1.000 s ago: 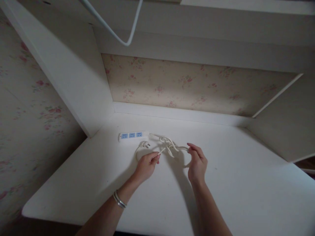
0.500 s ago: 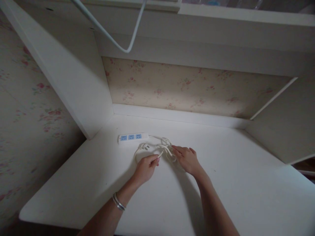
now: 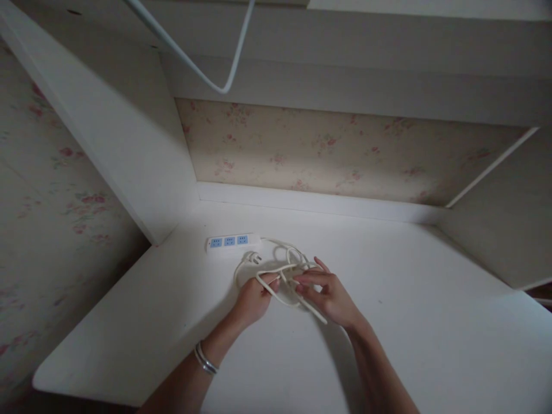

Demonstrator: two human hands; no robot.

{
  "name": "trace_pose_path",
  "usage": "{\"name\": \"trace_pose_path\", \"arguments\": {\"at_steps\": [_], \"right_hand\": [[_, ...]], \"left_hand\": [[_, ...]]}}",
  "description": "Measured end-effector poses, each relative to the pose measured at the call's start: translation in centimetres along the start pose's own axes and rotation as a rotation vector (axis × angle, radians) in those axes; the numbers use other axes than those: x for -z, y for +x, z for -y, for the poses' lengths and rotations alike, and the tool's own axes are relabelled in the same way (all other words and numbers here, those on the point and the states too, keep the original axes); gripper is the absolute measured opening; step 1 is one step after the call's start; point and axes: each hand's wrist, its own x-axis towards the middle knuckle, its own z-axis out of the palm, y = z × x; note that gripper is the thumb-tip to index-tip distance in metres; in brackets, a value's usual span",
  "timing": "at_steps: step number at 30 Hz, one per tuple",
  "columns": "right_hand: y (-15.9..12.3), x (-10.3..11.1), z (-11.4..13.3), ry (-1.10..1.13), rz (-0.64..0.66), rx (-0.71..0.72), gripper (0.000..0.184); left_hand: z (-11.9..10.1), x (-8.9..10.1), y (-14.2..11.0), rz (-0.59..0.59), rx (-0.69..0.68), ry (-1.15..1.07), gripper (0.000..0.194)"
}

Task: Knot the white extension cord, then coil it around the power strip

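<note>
A white power strip (image 3: 229, 242) with three blue socket faces lies on the desk, left of centre. Its white cord (image 3: 288, 248) runs right into a loose tangle between my hands. My left hand (image 3: 253, 299) is closed on a stretch of the cord, with one loop passing over its fingers. Strands of the same cord lie between the bent fingers and thumb of my right hand (image 3: 325, 293), which grips the right side of the tangle. Just beyond my left hand rests the plug (image 3: 253, 258), its prongs pointing right.
The white desk (image 3: 276, 368) has a raised back edge and a rounded front left corner. A white side panel (image 3: 107, 115) stands at left, another panel (image 3: 509, 230) at right. Overhead is a shelf (image 3: 345, 86), with a bent pale rod (image 3: 224, 89) hanging in front.
The cord loops have spread toward me and now lie over my left hand's fingers. My right hand has shifted slightly nearer me, its fingers now bent around the strands.
</note>
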Motion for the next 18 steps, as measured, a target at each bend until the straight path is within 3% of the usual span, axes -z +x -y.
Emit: {"name": "trace_pose_path", "arguments": {"at_steps": [5,11,14,18], "right_hand": [[0.0,-0.6,0.5,0.174,0.004,0.043,0.017],[0.1,-1.8,1.1,0.339,0.016,0.037,0.018],[0.0,-2.6,0.4,0.409,-0.059,-0.006,0.017],[0.1,-3.4,-1.2,0.727,-0.311,-0.176,0.019]], "left_hand": [[-0.3,0.5,0.1,-0.032,-0.022,-0.06,0.029],[-0.3,0.6,0.4,-0.059,0.099,-0.273,0.028],[-0.5,0.6,0.3,-0.059,0.091,-0.32,0.029],[-0.7,0.9,0.0,-0.091,0.019,-0.321,0.023]]}}
